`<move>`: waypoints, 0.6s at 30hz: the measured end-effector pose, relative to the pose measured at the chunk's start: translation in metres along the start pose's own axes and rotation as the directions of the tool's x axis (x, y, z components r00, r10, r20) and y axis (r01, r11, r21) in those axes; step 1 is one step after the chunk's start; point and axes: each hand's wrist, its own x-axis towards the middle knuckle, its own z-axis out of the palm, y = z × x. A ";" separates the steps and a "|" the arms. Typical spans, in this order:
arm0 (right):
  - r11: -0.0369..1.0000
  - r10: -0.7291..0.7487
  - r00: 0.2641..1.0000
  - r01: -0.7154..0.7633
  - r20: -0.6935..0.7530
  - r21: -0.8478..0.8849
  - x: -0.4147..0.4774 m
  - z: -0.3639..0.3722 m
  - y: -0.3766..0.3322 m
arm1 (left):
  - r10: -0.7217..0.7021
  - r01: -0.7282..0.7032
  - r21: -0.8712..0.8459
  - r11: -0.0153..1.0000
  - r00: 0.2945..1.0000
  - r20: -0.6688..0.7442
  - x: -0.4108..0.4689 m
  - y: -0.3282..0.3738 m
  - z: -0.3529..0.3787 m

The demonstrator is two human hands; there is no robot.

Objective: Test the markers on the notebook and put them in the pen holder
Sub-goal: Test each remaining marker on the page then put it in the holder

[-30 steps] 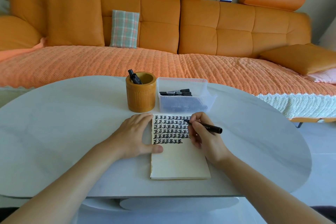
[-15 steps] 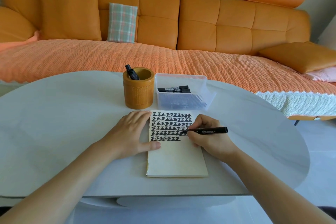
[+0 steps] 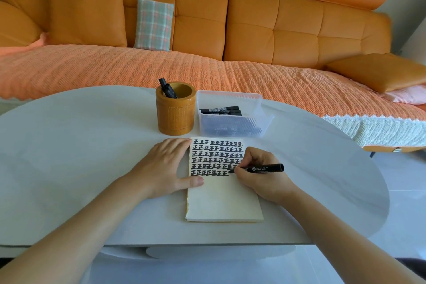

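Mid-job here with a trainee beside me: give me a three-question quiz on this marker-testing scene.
1. True or false: the pen holder already has a marker in it.
2. The right hand holds a black marker. Its tip is at: A) the end of the lowest row of marks on the notebook; B) the table; C) the clear bin.
3. Fill in: the left hand rests, fingers straight, at the notebook's ___ edge, thumb on the page.
Key: 1 true; 2 A; 3 left.
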 end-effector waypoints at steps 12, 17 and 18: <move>0.999 -0.045 0.998 0.045 0.032 -0.011 0.000 -0.002 0.001 | -0.004 0.004 -0.016 1.000 1.000 0.003 -0.001 0.001 0.000; 0.999 -0.048 0.998 0.048 0.028 -0.002 0.003 -0.003 0.003 | -0.005 0.005 -0.025 1.000 1.000 0.001 0.000 0.000 0.000; 0.999 -0.050 0.998 0.050 0.031 0.004 0.003 -0.002 0.002 | -0.006 0.006 -0.023 1.000 1.000 0.001 0.000 0.000 0.000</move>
